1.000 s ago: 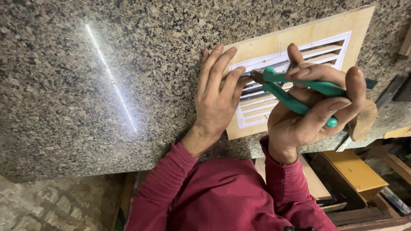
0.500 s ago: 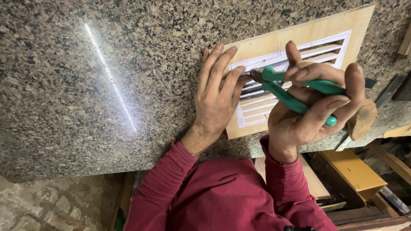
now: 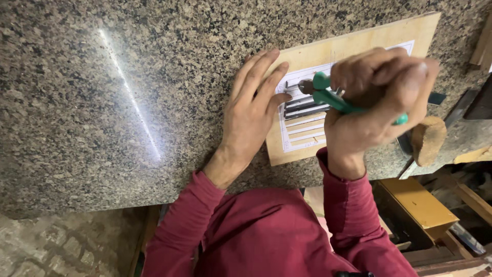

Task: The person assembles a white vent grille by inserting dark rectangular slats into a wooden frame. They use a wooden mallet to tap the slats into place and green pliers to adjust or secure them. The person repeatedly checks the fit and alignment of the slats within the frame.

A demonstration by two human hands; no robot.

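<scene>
A thin wooden board (image 3: 359,43) lies on a speckled granite counter (image 3: 102,92). A white paper sheet (image 3: 302,136) with dark slots and strips is stuck on it. My left hand (image 3: 251,115) lies flat with its fingers on the board's left edge, pressing it down. My right hand (image 3: 376,97) is closed around green-handled pliers (image 3: 333,97), whose metal jaws (image 3: 306,86) touch the slotted sheet. The hand hides much of the sheet.
A rounded wooden handle (image 3: 428,138) sits at the counter's right edge beside dark tools (image 3: 474,102). Below the counter are a yellow box (image 3: 417,202), wooden pieces and a tiled floor (image 3: 61,246). A streak of light (image 3: 130,95) crosses the granite.
My right hand has squeezed the plier handles together and curled over them, where its fingers were spread before. My left hand has stayed flat on the board.
</scene>
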